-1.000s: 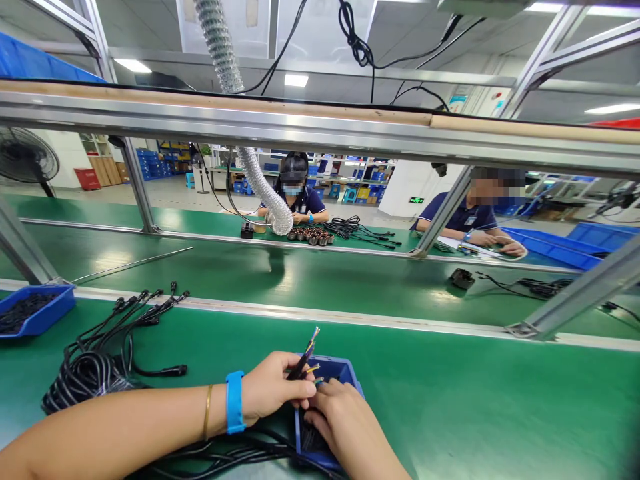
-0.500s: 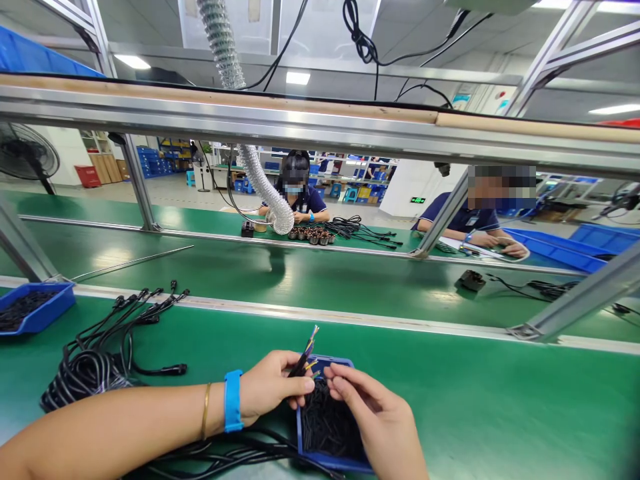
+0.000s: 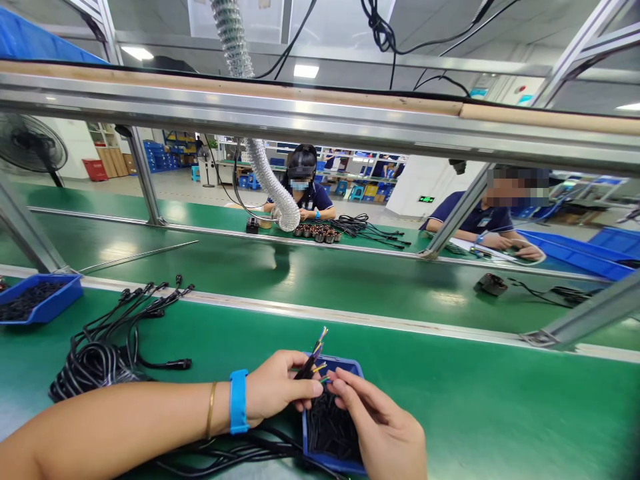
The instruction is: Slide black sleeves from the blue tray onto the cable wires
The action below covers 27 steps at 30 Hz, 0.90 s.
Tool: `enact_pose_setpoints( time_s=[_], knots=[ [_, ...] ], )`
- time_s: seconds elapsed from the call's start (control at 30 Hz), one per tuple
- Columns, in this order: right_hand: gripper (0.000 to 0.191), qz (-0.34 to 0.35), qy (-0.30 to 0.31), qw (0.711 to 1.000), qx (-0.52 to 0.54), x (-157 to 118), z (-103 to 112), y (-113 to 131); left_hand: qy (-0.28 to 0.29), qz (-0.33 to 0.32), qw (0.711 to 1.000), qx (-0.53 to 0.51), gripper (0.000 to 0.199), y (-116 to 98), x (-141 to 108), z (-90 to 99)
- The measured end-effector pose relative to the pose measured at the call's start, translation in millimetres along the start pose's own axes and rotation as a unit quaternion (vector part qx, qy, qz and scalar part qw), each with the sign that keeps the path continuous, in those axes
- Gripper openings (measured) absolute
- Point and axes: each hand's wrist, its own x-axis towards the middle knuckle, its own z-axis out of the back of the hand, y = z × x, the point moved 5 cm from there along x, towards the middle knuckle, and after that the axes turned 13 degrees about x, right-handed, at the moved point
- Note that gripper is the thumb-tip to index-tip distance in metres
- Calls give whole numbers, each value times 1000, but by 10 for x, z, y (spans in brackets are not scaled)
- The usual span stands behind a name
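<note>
Above the green bench (image 3: 500, 400), the left hand (image 3: 284, 385) is gripping black cables (image 3: 306, 369) at six o'clock, seemingly keeping wire ends (image 3: 320, 367) exposed for the right hand (image 3: 389, 420), which is apparently pinching one.

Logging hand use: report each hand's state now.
Left hand: closed, holding black cables with coloured wire ends showing.
Right hand: closed in a pinch beside the wire ends; what its grip holds, if anything, cannot be told.

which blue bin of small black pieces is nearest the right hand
The bin partly hidden by the right hand; the other such bin stands at the picture's left edge.
</note>
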Motion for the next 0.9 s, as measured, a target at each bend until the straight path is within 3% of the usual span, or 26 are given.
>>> enact_pose_setpoints(
  time_s=[0.3, 0.47, 0.9],
  knots=[
    [27, 47, 0, 995, -82, -31, 1, 80, -20, 9, 1000, 1, 41, 35, -3, 17],
    [29, 32, -15, 997, -66, -44, -4, 99, -48, 14, 999, 0, 41, 61, 3, 45],
    [36, 28, -33, 993, -114, -58, 62, 61, -58, 27, 998, -9, 42, 69, 3, 35]
  ],
)
